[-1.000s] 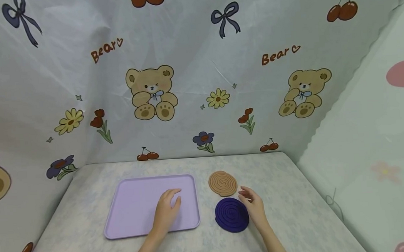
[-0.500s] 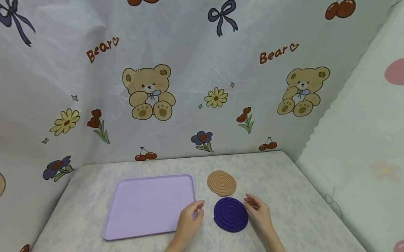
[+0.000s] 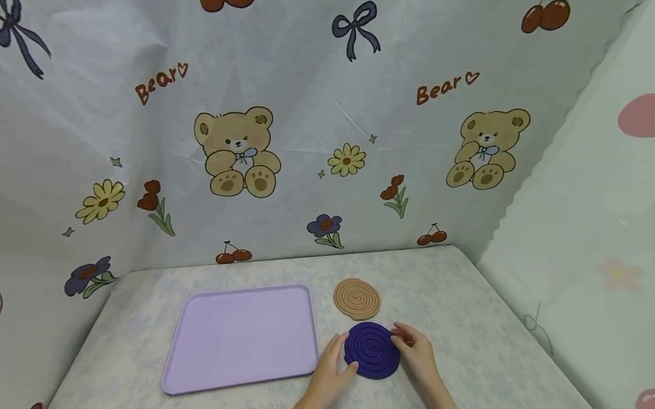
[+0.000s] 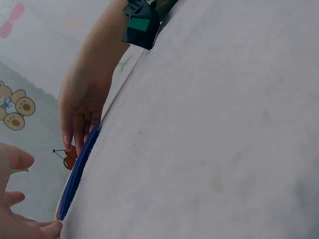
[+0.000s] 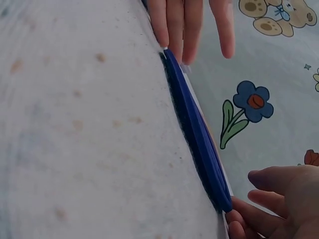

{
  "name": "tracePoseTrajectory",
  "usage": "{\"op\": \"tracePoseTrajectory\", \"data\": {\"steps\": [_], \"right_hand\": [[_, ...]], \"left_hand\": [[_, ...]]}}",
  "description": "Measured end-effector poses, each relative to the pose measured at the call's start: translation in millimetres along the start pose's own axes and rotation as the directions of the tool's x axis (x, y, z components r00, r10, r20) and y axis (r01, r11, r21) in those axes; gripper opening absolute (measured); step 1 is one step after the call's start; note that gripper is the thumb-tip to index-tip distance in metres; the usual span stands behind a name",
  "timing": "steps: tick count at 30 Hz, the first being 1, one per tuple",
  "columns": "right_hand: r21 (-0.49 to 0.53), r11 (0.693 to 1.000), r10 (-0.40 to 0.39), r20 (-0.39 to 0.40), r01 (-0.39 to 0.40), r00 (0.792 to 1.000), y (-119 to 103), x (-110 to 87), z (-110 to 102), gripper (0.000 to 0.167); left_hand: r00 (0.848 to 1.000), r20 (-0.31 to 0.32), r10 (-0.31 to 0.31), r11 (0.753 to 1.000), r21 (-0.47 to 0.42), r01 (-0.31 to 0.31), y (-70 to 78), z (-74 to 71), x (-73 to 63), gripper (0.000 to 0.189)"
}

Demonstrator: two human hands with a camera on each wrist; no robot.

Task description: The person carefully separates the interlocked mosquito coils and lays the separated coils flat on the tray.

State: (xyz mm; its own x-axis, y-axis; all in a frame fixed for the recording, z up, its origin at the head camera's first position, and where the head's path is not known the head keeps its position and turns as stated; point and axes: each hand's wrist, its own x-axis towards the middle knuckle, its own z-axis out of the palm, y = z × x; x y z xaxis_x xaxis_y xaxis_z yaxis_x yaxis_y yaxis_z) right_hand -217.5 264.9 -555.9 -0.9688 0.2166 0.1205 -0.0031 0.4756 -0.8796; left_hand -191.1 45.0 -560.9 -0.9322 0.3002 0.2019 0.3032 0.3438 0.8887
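A dark blue disc wound in a flat spiral (image 3: pixel 372 350) lies on the table; its material is hard to make out. My left hand (image 3: pixel 329 374) is at the disc's left edge, fingers spread, thumb near the lower left rim. From the other side my right hand (image 3: pixel 418 354) touches the right rim with its fingertips. Seen edge-on in the left wrist view, the blue disc (image 4: pixel 79 172) lies flat between the two hands. The right wrist view shows fingers of the right hand (image 5: pixel 284 209) at the near end of the disc (image 5: pixel 197 134). A tan spiral disc (image 3: pixel 357 299) lies just behind it.
A lilac rectangular tray (image 3: pixel 240 335) lies to the left of the discs, its right edge close to my left hand. The pale marbled table (image 3: pixel 484 370) meets a bear-patterned cloth (image 3: pixel 295 137) at the back. Another printed cloth hangs at the right (image 3: pixel 604 225).
My left hand has moved right, from over the tray to the blue disc's left edge. The right hand has shifted slightly down and stays by the right rim. The discs lie as before.
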Motion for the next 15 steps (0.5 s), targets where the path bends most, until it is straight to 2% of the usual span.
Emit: {"op": "tracePoseTrajectory", "data": {"steps": [5,9,11,15], "right_hand": [[0.013,1.000,-0.021,-0.007,0.021,1.000,-0.2,-2.2,1.9,0.034],[0.075,0.997,-0.031,-0.008,0.032,0.999,-0.6,-3.3,1.7,0.035],[0.104,0.994,-0.038,-0.006,0.038,0.999,-0.7,-3.7,1.1,0.036],[0.135,0.991,-0.025,0.008,0.023,1.000,-1.7,-3.3,0.4,0.040]], "left_hand": [[0.998,0.057,-0.012,0.999,-0.033,0.014,3.4,4.5,-3.5,0.071],[0.998,0.061,0.008,0.995,-0.102,-0.002,3.1,5.6,-1.5,0.072],[0.999,0.048,0.013,0.983,-0.181,-0.004,2.4,5.6,0.1,0.069],[1.000,0.018,-0.006,0.941,-0.339,0.011,0.8,4.7,2.6,0.060]]}}
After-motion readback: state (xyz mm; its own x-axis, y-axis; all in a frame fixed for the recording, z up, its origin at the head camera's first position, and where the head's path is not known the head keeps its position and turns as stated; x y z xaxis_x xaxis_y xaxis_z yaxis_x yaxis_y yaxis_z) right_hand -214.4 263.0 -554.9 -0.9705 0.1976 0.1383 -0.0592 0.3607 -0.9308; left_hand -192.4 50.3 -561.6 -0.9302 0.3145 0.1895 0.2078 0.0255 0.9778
